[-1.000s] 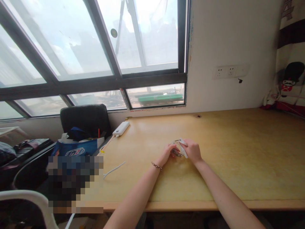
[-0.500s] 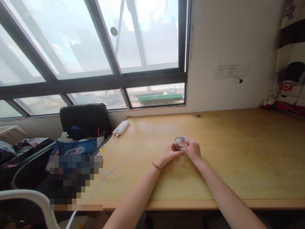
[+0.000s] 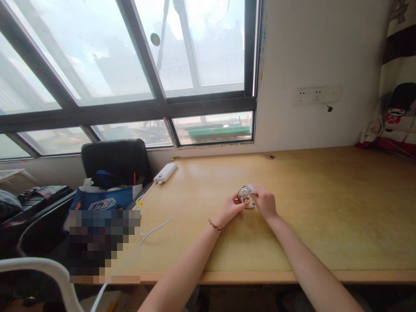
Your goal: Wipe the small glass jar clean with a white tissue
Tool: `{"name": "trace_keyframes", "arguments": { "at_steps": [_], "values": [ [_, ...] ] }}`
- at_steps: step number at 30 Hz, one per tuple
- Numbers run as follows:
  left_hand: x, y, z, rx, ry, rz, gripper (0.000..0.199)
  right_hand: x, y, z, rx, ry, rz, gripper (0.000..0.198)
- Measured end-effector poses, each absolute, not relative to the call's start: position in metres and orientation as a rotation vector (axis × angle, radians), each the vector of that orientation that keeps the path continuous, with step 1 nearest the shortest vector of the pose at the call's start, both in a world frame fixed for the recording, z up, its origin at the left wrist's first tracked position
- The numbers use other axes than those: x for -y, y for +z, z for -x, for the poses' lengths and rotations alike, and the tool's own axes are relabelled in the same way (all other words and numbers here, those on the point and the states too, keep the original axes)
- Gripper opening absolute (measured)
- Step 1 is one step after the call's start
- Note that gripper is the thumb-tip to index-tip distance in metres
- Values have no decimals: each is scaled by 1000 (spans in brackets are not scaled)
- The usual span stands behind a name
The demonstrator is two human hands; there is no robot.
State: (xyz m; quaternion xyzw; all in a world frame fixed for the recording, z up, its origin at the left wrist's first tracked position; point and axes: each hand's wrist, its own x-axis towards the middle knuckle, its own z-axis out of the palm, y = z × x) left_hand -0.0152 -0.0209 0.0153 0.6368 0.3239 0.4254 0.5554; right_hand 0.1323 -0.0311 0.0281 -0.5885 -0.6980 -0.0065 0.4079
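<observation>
My left hand [image 3: 230, 211] is closed around a small, round, shiny, glass-like object [image 3: 243, 193] with dark and silvery reflections. It is held over the wooden table, and its exact kind is hard to make out. On the other side, the fingers of my right hand [image 3: 265, 203] pinch a white, tissue-like piece [image 3: 252, 189] against the object's upper right edge. Fingers hide part of both things. A braided bracelet [image 3: 216, 225] circles my left wrist.
The wooden table [image 3: 341, 208] spans the view. At its left edge lie a white power bank [image 3: 165, 173] and a white cable [image 3: 157, 228]. A black chair [image 3: 115, 158] bears a blue bag [image 3: 105, 199]. A window and a wall with sockets [image 3: 308, 95] stand behind.
My right hand has shifted slightly at the object's edge, and more of the round shiny rim shows. The white piece now sits higher, under the right fingers. My left hand keeps its grip.
</observation>
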Motion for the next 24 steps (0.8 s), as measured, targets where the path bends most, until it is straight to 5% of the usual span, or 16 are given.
{"name": "trace_keyframes", "arguments": {
  "at_steps": [8,18,24],
  "values": [
    [19,20,14,-715,1030,-1399,44,13,10,-123,1394,715,1575,38],
    [26,14,8,-1065,1247,-1724,43,35,27,-129,1814,-97,1721,27],
    [26,11,8,-1025,1248,-1649,32,31,23,-131,1732,90,1548,26]
  ]
}}
